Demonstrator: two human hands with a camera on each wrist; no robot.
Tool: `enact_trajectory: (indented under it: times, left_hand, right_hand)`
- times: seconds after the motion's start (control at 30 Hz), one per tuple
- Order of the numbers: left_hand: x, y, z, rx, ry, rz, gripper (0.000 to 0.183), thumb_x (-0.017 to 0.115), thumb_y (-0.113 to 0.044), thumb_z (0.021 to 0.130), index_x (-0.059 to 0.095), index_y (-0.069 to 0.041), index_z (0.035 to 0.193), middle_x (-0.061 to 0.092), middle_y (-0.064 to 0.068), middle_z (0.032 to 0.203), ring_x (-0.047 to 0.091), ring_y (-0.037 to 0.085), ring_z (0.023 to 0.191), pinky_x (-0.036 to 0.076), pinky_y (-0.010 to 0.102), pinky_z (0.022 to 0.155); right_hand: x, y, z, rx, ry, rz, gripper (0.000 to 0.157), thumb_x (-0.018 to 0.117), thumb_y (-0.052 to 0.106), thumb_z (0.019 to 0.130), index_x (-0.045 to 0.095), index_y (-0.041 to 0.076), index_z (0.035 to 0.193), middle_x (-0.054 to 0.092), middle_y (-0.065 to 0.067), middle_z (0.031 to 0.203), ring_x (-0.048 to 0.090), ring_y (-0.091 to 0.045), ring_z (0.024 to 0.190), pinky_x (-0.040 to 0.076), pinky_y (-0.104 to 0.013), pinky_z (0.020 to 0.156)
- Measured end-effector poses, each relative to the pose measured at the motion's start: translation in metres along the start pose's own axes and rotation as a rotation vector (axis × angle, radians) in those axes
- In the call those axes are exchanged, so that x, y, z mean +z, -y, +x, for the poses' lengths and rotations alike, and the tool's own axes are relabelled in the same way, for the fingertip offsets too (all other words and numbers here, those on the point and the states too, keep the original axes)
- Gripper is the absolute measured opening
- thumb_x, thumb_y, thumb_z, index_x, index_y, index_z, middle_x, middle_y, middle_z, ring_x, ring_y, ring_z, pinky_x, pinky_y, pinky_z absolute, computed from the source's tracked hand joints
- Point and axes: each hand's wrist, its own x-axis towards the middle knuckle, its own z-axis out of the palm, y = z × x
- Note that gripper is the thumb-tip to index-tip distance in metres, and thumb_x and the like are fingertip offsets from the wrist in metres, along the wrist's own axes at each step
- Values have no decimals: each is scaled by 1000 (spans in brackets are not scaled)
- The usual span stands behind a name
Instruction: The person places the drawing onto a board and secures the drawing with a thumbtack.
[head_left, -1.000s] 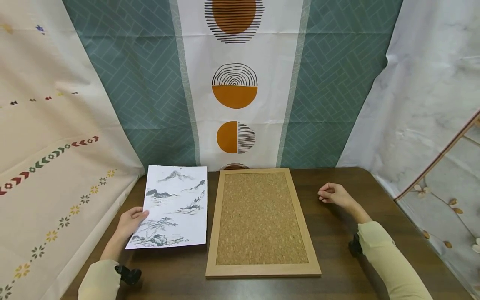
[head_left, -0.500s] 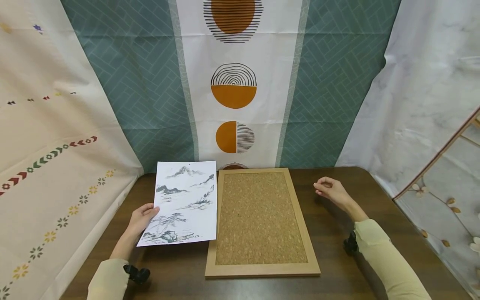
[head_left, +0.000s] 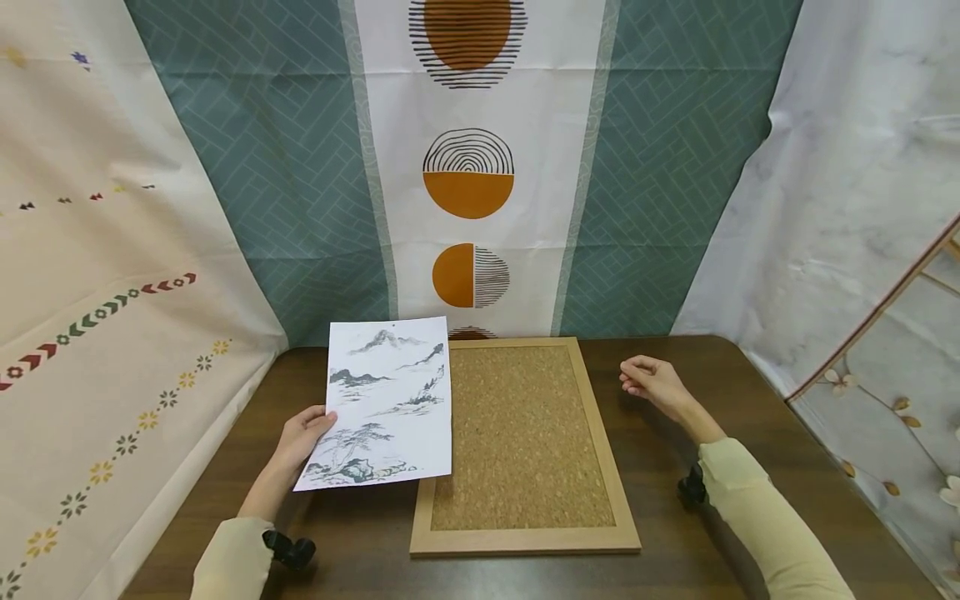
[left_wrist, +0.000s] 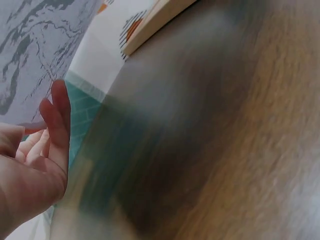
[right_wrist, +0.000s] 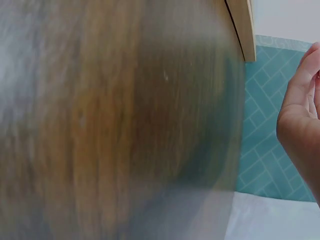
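Note:
My left hand (head_left: 303, 435) grips a white sheet of paper (head_left: 401, 429) by its left edge, thumb on the printed face. Ink-style mountains, trees and rocks are printed on the sheet, and a small dark dot sits near its top edge. The sheet is held up, overlapping the left side of a wood-framed cork board (head_left: 528, 437). Right of the board, my right hand (head_left: 654, 385) hovers over the table with thumb and forefinger pinched together. A tiny reddish speck (right_wrist: 318, 75) shows between those fingers in the right wrist view; the fingers hide most of it.
The board lies flat on a dark wooden table (head_left: 360, 550), in the middle. A green and white patterned cloth (head_left: 645, 208) hangs behind the table's far edge. Patterned cloths also hang at the left and right sides.
My left hand has carried the paper to the right, so it now covers part of the cork board's left side. My right hand has moved slightly left, toward the board.

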Motion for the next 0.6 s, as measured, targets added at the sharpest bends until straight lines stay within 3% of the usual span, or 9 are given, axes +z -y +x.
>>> enact_trajectory:
  times: [0.27,0.4,0.6]
  left_hand:
    - [17,8,1,-2,72,-116,48,56,-28,91,41,4,123,64,-12,82,60,3,68,50,22,62]
    - [22,11,0,-12,137,-187,44,55,-24,92,40,3,123,65,-11,82,61,4,70,52,24,63]
    - [28,9,-1,-25,193,-269,40,53,-20,93,39,0,124,65,-10,82,63,5,73,53,25,64]
  right_hand:
    - [15,10,-1,10,42,160,24,54,9,91,55,-9,106,67,0,80,66,-8,71,53,-17,65]
    - [21,15,-4,23,98,142,40,50,7,93,41,-21,121,67,-2,88,66,-9,77,54,-21,71]
    - [26,13,-1,30,125,103,48,47,9,94,31,-22,128,66,-4,94,66,-9,81,53,-22,75]
